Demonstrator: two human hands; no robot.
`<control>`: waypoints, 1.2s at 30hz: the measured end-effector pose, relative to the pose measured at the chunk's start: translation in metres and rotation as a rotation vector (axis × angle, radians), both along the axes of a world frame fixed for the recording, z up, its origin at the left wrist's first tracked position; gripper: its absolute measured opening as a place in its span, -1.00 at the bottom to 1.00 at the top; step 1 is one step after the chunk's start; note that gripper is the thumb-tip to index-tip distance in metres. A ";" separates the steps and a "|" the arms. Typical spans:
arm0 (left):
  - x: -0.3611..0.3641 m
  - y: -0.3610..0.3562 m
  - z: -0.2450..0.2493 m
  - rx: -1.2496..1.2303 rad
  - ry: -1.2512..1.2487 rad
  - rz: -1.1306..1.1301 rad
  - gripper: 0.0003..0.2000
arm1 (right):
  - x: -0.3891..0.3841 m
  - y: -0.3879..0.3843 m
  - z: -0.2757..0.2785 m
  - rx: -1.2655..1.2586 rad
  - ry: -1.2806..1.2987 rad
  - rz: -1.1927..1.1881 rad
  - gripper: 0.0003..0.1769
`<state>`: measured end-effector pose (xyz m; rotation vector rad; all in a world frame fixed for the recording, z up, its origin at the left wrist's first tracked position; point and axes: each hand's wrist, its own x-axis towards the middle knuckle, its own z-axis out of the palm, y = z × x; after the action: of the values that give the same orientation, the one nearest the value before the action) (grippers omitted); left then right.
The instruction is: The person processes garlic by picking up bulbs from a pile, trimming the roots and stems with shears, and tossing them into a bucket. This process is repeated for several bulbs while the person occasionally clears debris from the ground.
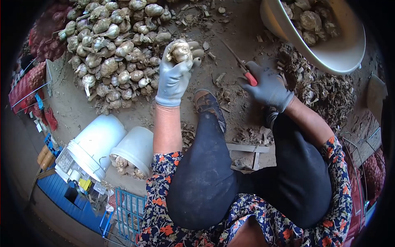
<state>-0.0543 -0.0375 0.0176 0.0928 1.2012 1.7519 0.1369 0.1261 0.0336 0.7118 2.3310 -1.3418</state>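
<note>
A garlic bulb (181, 52) rests in my gloved left hand (173, 80), whose fingers curl around it from behind. My gloved right hand (268, 87) is closed on the red handle of a knife (231, 50); its thin, dark blade points up and left, apart from the bulb. Just left of my left hand lies a big heap of garlic bulbs (109, 66) on the ground. Above my right hand sits a large pale bowl (339, 61) with several bulbs in it.
Dry garlic trimmings (317, 88) are piled under the bowl. A white bucket (98, 133) and a smaller tipped bucket (138, 144) with garlic in it lie at the left. Red mesh sacks (33, 84) stand at the far left. My shoe (207, 103) is between my hands.
</note>
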 end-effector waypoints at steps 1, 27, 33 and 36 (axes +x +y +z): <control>0.004 0.004 0.003 0.068 -0.046 0.013 -0.46 | 0.000 0.000 0.006 0.010 -0.062 0.058 -0.57; 0.022 0.093 0.043 0.099 0.533 -0.075 -0.42 | 0.002 0.003 -0.009 -0.003 -0.090 -0.079 -0.62; -0.097 0.127 0.018 -1.100 1.412 -0.259 -0.29 | -0.002 0.010 -0.006 -0.053 -0.194 -0.008 -0.59; -0.152 0.096 -0.053 -1.585 1.413 -0.637 -0.45 | 0.000 0.016 -0.009 -0.075 -0.243 0.010 -0.59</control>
<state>-0.2063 0.0586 -0.0353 0.7021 2.7333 -0.4074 0.1365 0.1418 0.0243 0.7916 2.0799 -1.2552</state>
